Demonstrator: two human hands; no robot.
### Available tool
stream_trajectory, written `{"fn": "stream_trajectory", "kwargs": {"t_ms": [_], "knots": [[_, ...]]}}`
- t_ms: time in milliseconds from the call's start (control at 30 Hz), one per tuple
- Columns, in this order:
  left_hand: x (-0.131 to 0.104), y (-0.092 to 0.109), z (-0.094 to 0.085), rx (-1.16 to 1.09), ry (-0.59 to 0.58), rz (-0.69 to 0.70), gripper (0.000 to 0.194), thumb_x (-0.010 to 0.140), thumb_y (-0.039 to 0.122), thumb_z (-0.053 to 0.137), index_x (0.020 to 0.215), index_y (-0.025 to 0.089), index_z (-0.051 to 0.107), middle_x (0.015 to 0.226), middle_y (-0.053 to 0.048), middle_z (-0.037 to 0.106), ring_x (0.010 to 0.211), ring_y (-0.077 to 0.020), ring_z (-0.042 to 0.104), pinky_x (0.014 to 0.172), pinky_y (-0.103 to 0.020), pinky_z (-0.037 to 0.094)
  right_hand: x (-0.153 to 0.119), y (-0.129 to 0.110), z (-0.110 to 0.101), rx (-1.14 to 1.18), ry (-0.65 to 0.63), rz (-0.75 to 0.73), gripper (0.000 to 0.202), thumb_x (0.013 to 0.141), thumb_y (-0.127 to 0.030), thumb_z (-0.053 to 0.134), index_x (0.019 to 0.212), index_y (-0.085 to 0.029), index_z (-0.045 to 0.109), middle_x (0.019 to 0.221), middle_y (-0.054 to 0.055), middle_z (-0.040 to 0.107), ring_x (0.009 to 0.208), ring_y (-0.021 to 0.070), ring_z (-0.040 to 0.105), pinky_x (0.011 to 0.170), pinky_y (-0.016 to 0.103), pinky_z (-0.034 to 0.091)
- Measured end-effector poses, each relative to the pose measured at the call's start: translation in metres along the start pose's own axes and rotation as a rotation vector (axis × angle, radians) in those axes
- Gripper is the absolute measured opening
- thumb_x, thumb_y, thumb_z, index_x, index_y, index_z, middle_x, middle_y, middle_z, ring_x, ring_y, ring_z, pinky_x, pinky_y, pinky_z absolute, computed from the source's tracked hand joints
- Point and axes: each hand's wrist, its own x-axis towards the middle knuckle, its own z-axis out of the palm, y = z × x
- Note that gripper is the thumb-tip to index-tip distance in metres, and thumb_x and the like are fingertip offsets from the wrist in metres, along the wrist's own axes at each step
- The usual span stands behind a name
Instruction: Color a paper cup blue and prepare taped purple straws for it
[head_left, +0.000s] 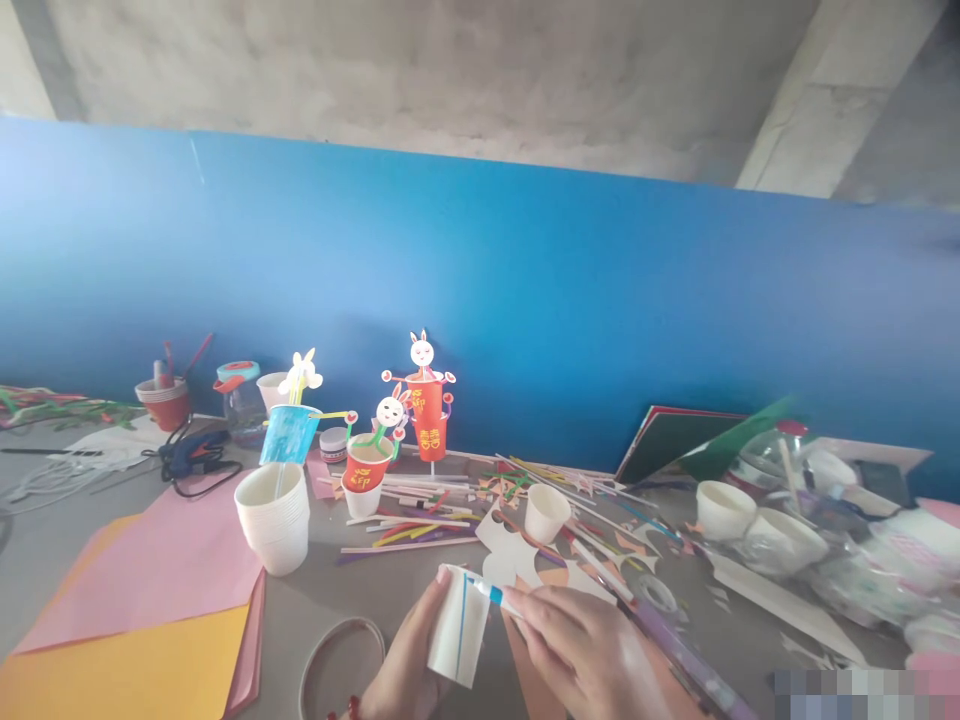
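My left hand (411,650) is closed around a white paper cup (450,645), which lies tilted with its side facing up. A blue line runs lengthwise down the cup's wall. My right hand (577,650) grips a marker (492,593) with a blue collar; its tip is at the upper end of that line. Beyond them stand a red cup rabbit figure (367,465), a taller red cup rabbit figure (430,420) and a blue-painted cup (289,435) set above a stack of white paper cups (274,520).
Pink and orange paper sheets (150,600) lie at left, near a blue glue gun (191,453). Straws and sticks (420,530) and paper scraps (514,550) litter the middle. At right are white cups (726,510) and plastic bags (862,580). A blue partition (525,300) backs the table.
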Motion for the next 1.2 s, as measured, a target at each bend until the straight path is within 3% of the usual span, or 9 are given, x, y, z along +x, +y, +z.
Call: {"fn": "stream_trajectory", "kwargs": {"t_ms": [167,400,600,767,967,1100,1200], "knots": [[-0.001,-0.001,0.004,-0.002,-0.027,0.069,0.043,0.076,0.056,0.075,0.094,0.017,0.073,0.076,-0.005,0.077,0.068,-0.0206,0.069,0.061,-0.027,0.046,-0.008,0.005,0.003,-0.023,0.03,-0.026,0.033,0.096,-0.013,0.043,0.115,-0.025,0.066,0.079,0.003,0.075,0.064,0.0174,0.072,0.061,0.024,0.058],[-0.003,-0.003,0.002,0.065,-0.046,0.111,0.039,0.082,0.055,0.069,0.091,0.017,0.074,0.077,-0.005,0.075,0.07,-0.0208,0.067,0.066,-0.029,0.047,-0.013,0.006,0.012,0.036,0.045,0.028,0.028,0.097,-0.013,0.045,0.112,-0.023,0.067,0.078,0.005,0.072,0.065,0.0187,0.069,0.057,0.027,0.054],[-0.003,-0.002,-0.001,0.11,-0.064,0.202,0.045,0.081,0.054,0.071,0.11,0.019,0.072,0.103,-0.008,0.076,0.096,-0.0263,0.067,0.084,-0.032,0.048,-0.015,0.002,0.01,0.069,-0.015,-0.006,0.028,0.094,-0.012,0.046,0.107,-0.022,0.069,0.068,0.001,0.067,0.054,0.0155,0.063,0.049,0.024,0.046],[-0.004,-0.004,-0.003,0.126,-0.049,0.193,0.046,0.084,0.053,0.069,0.112,0.017,0.072,0.108,-0.01,0.075,0.111,-0.0308,0.063,0.093,-0.036,0.046,-0.018,0.003,0.013,0.043,0.039,0.046,0.027,0.096,-0.013,0.046,0.11,-0.022,0.067,0.077,0.003,0.071,0.061,0.0169,0.068,0.054,0.026,0.048],[-0.007,-0.004,-0.002,0.138,-0.056,0.189,0.048,0.084,0.052,0.069,0.118,0.019,0.07,0.123,-0.01,0.071,0.125,-0.0314,0.055,0.102,-0.037,0.041,-0.017,0.0,0.009,0.052,-0.026,0.004,0.029,0.095,-0.014,0.045,0.11,-0.021,0.068,0.069,0.002,0.068,0.055,0.0162,0.064,0.05,0.025,0.046],[-0.009,-0.003,-0.001,0.143,-0.05,0.206,0.046,0.086,0.051,0.067,0.119,0.018,0.069,0.123,-0.01,0.07,0.126,-0.0304,0.053,0.104,-0.036,0.039,-0.017,0.001,0.006,0.091,-0.022,0.068,0.029,0.097,-0.014,0.044,0.114,-0.021,0.067,0.077,0.003,0.071,0.062,0.0161,0.067,0.056,0.024,0.048],[-0.011,-0.002,0.001,0.142,-0.029,0.164,0.05,0.086,0.054,0.065,0.121,0.019,0.067,0.108,-0.008,0.074,0.112,-0.0285,0.06,0.095,-0.034,0.042,-0.017,-0.001,0.006,0.086,-0.088,0.024,0.029,0.097,-0.015,0.044,0.111,-0.022,0.068,0.07,0.001,0.067,0.056,0.0146,0.061,0.051,0.024,0.042]]}}
